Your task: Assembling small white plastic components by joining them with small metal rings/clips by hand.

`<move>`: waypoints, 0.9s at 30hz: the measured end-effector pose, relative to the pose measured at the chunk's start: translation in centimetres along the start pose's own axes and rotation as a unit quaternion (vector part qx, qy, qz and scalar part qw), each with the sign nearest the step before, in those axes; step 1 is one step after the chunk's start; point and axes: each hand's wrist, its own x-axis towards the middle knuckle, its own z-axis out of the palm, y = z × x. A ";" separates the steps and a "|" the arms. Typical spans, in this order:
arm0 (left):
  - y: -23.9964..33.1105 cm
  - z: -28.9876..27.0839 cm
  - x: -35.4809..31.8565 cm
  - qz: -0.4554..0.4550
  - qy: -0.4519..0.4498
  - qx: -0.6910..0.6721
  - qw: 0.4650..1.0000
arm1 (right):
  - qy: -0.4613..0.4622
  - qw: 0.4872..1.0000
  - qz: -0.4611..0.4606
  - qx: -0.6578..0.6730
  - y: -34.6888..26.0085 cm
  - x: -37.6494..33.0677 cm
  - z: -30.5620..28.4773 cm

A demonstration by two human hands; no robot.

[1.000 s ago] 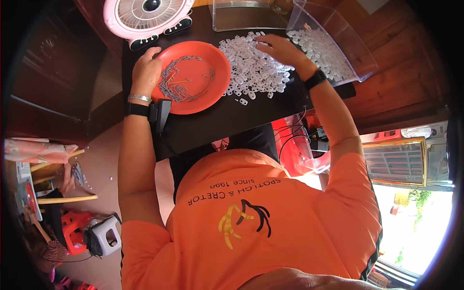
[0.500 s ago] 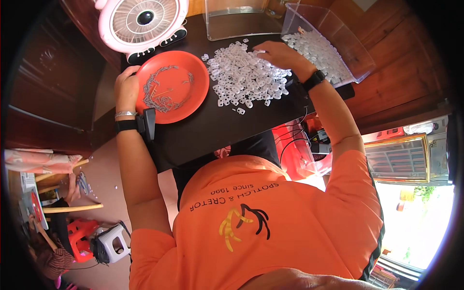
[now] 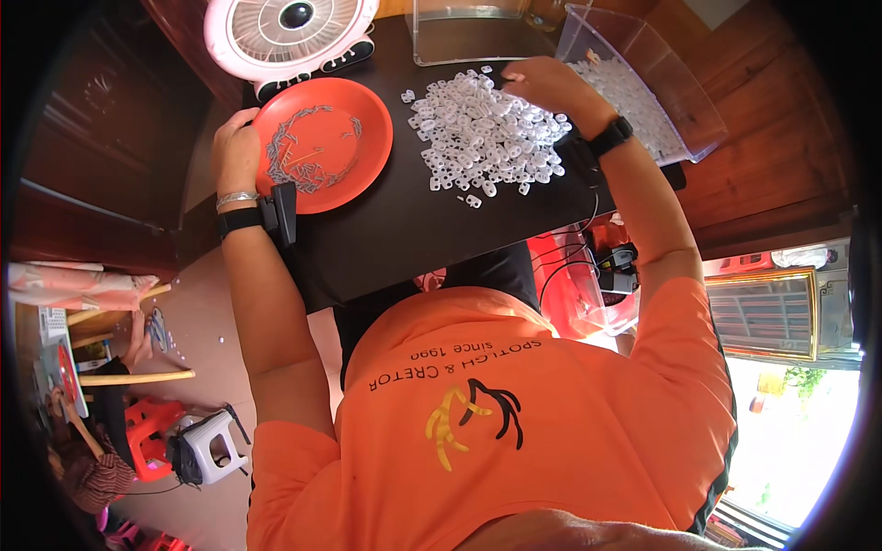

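On the black tabletop (image 3: pixel 386 248) before you: one orange plate (image 3: pixel 323 144), holding a loose tangle of thin grey metal pieces, too many and too small to count. Your left hand (image 3: pixel 236 156) curls over its left rim, fingers closed on the edge. One heap of small white plastic parts (image 3: pixel 482 138), uncountable, lies just right of the plate. Your right hand (image 3: pixel 548 84) rests at the heap's far edge, fingers bent down; whether they pinch a part cannot be told. Two clear plastic bins (image 3: pixel 643 83) stand behind. One pink fan (image 3: pixel 289 28), far left.
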 end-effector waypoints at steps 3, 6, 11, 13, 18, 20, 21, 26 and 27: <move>0.6 0.0 -0.2 -0.015 -0.002 0.014 1.000 | 0.073 0.993 -0.095 0.001 -3.0 2.2 1.2; 0.3 0.0 -0.4 -0.019 -0.002 0.021 1.000 | 0.018 0.988 -0.153 0.010 -8.6 3.9 1.8; -0.4 0.1 -0.1 0.007 -0.009 -0.021 1.000 | -0.032 0.973 -0.224 -0.055 -11.7 4.1 3.1; 0.2 0.3 -0.3 0.004 -0.009 -0.023 1.000 | -0.078 0.976 -0.194 -0.063 -11.6 3.2 2.2; -1.8 0.9 1.2 0.017 -0.019 -0.028 0.999 | 0.000 0.959 -0.274 -0.079 -7.9 1.2 2.3; -2.6 0.9 1.3 0.015 -0.020 -0.030 0.999 | -0.083 0.976 -0.203 -0.009 -7.8 1.3 0.6; -2.7 1.0 1.3 0.017 -0.022 -0.030 0.999 | -0.062 0.985 -0.164 -0.002 -7.0 1.7 0.4; -2.7 1.8 1.7 0.023 -0.053 -0.025 0.998 | 0.033 0.993 -0.082 -0.075 -1.3 4.1 2.6; -2.7 1.9 1.6 0.021 -0.055 -0.023 0.998 | 0.016 0.993 -0.068 -0.092 -1.0 4.0 2.9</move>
